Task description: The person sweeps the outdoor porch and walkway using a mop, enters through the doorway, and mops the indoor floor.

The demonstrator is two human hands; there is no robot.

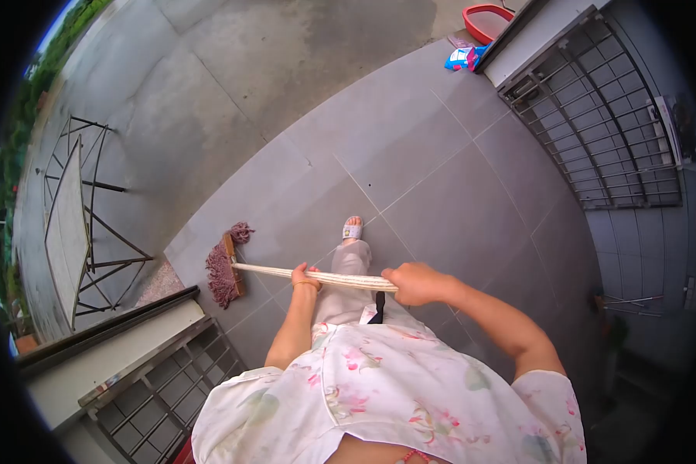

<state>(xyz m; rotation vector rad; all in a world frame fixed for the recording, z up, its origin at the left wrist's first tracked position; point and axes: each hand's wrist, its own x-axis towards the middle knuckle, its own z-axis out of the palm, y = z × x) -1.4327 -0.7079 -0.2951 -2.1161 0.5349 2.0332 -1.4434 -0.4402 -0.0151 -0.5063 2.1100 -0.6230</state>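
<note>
A mop with a pale handle (278, 271) lies across the view in front of my body. Its head, reddish-purple strands (221, 280) on a wooden block, rests on the grey tiles at the left. My left hand (305, 276) grips the handle around its middle, thumb up. Nearer the handle's right end, my right hand (412, 283) is closed around it. Below the handle are my light trousers, and one sandalled foot (353, 229) stands on the tiles beyond it.
Grey floor tiles (441, 201) meet concrete along a curved edge. A metal-framed table (68, 232) stands at the left. Barred windows (595, 116) are at the right and lower left. A red basin (487, 23) and blue packet (462, 59) lie at the top right.
</note>
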